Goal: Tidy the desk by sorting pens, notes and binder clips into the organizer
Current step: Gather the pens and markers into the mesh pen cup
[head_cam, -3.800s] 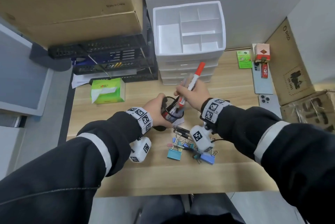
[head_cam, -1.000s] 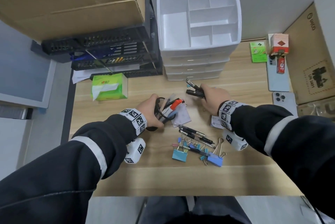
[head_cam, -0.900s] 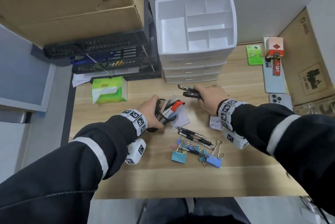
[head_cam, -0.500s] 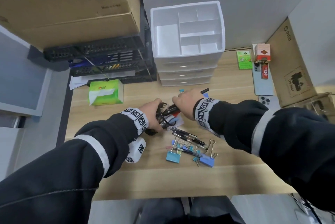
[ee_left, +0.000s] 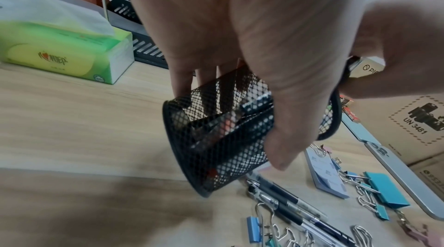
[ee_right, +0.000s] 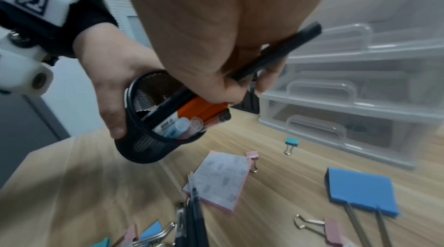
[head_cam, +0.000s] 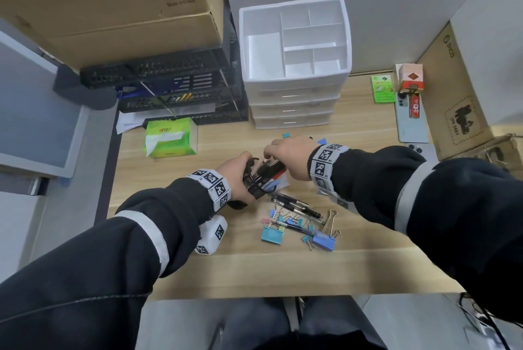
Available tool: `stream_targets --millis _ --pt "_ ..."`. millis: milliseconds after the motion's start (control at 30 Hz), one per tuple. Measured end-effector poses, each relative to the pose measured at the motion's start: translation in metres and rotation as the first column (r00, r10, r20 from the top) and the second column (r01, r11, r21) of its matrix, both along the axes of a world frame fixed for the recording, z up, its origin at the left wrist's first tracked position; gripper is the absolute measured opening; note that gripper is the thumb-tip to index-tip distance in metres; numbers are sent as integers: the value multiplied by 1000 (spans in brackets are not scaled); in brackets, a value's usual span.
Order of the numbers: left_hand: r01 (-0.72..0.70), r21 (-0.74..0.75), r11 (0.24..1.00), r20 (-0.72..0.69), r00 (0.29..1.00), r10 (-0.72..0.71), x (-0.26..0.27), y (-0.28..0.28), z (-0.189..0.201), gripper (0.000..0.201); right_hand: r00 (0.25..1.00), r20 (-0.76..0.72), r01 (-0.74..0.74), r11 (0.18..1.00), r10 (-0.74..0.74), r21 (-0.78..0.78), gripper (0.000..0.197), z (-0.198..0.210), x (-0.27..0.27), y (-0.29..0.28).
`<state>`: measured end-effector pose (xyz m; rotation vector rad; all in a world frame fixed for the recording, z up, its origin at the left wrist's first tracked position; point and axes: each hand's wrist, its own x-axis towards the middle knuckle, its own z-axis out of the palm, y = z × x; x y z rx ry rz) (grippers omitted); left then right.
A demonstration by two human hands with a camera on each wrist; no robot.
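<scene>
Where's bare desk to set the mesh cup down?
Bare wood lies between the tissue box and the left hand, and along the near edge. Crowded right of the mesh cup: pens, binder clips.

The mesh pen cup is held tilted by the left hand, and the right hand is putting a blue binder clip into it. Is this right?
Not quite. The right hand is putting a black pen, not a binder clip, into the mesh pen cup; the right wrist view shows it. The left hand does hold the cup tilted.

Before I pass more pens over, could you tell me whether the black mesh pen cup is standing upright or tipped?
Tipped. The left hand holds the mesh cup off the desk, its mouth angled sideways toward the right hand.
</scene>
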<state>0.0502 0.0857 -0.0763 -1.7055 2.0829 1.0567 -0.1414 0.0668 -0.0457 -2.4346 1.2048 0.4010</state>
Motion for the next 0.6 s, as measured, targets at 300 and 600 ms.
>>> stream_targets --millis 300,600 --pt "27 16 1000 3 1000 -27 -8 6 1 82 992 54 -112 993 114 -29 42 -3 0 5" --pt "-6 -13 1000 -66 998 6 -17 7 2 78 982 191 3 1000 -5 12 26 -3 2 10"
